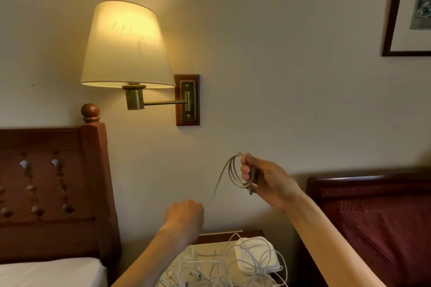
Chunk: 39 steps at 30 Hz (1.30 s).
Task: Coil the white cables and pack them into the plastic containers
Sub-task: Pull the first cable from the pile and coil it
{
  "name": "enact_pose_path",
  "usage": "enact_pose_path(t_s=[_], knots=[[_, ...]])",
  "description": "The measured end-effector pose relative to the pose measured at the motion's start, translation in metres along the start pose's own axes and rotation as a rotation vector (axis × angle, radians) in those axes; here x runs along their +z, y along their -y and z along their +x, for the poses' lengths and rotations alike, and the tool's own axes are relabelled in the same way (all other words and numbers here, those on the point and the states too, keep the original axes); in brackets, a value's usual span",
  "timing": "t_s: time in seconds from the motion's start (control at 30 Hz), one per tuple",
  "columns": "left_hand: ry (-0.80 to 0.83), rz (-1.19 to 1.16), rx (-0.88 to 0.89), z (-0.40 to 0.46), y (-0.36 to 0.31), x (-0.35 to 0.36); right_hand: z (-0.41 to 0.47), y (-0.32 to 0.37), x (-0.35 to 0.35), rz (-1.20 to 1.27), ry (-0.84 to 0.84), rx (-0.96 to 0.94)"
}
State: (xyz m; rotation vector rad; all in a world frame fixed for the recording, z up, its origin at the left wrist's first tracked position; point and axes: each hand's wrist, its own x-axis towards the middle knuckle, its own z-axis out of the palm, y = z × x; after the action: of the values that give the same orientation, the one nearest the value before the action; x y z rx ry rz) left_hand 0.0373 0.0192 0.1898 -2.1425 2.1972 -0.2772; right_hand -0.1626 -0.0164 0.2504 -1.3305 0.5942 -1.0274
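Note:
My right hand is raised in front of the wall and grips a white cable wound into a few small loops; a blurred loose end trails down to the left. My left hand hovers lower, fingers curled into a fist; whether it pinches the cable's tail cannot be seen. Below, on the nightstand, lies a tangled pile of white cables draped over a white plastic container.
A lit wall lamp on a swing arm hangs above left. A wooden headboard and white mattress stand at the left, a dark red upholstered headboard at the right. A framed picture hangs upper right.

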Motion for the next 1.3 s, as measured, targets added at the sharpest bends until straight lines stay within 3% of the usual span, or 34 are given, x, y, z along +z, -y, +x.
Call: enact_pose_path(t_s=[0.07, 0.1, 0.17, 0.3, 0.4, 0.6, 0.73, 0.87, 0.93, 1.03, 1.1, 1.2, 1.3], knots=[[0.103, -0.185, 0.290, -0.016, -0.012, -0.019, -0.001, -0.005, 0.008, -0.270, -0.076, -0.103], [0.064, -0.301, 0.387, -0.022, -0.015, -0.029, -0.002, -0.007, 0.010, -0.352, -0.104, -0.135], [-0.174, -0.430, 0.478, -0.028, -0.010, -0.051, -0.004, -0.010, 0.011, -0.435, -0.095, -0.177], [-0.562, -0.462, 0.605, -0.017, 0.008, -0.065, -0.008, -0.013, 0.011, -0.622, -0.024, -0.217], [-0.660, -0.477, 0.591, -0.002, 0.018, -0.060, -0.008, -0.012, 0.011, -0.638, -0.023, -0.225], [-0.704, -0.453, 0.630, 0.013, 0.036, -0.043, -0.004, -0.011, 0.009, -0.647, -0.027, -0.132], [-0.884, -0.384, 0.514, 0.017, 0.032, -0.032, 0.000, -0.009, 0.015, -0.700, -0.041, -0.092], [-1.038, -0.630, 0.367, 0.018, 0.020, -0.031, 0.003, -0.010, 0.022, -0.528, -0.030, -0.033], [-0.967, -0.938, 0.250, 0.018, 0.010, -0.033, 0.005, -0.009, 0.025, -0.459, -0.050, -0.022], [-0.569, -1.555, 0.060, 0.016, 0.003, -0.040, 0.008, -0.009, 0.027, -0.439, -0.105, -0.022], [-0.315, -1.846, -0.020, 0.013, 0.002, -0.044, 0.009, -0.009, 0.028, -0.439, -0.122, -0.026], [-0.057, -2.127, -0.055, 0.009, 0.000, -0.046, 0.009, -0.008, 0.030, -0.408, -0.133, -0.022], [0.093, -2.194, 0.024, 0.008, 0.000, -0.046, 0.012, -0.009, 0.032, -0.427, -0.182, -0.031]])
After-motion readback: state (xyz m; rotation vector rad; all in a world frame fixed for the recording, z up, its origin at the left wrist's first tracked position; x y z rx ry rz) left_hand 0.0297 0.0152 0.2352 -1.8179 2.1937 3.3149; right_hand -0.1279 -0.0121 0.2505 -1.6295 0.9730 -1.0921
